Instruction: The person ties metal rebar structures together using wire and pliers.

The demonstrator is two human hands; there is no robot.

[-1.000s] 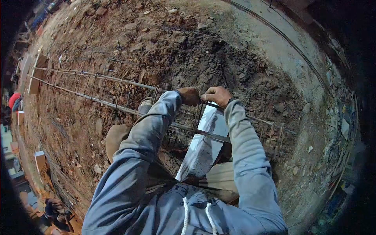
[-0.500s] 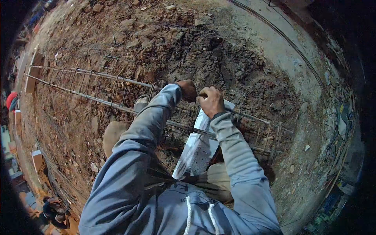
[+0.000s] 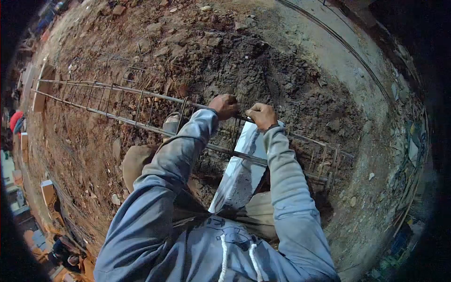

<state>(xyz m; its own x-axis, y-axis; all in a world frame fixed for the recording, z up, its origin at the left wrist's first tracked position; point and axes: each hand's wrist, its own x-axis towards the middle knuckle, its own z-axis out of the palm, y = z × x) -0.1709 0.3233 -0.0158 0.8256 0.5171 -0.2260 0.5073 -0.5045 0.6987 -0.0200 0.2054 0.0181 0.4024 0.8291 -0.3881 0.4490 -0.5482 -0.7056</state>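
Observation:
A long rebar cage of steel bars and square stirrups runs across the view below my hands. My left hand is closed at the far bar, beside a stirrup. A short gap to its right, my right hand is closed in a pinch over the same bar. Anything between the fingers of either hand is too small or hidden to make out. Under the cage, between my legs, a pale block or beam slants away from me, its far end partly behind my right hand and forearm.
Loose stirrups lie on the rough soil past the cage. A wooden board supports its far left end. Dark dug earth is heaped ahead. Long rods cross the pale ground at upper right. Another person is at lower left.
My right hand has shifted slightly right and away from my left hand, widening the gap between them. The left hand stays almost in place, its fingers still closed.

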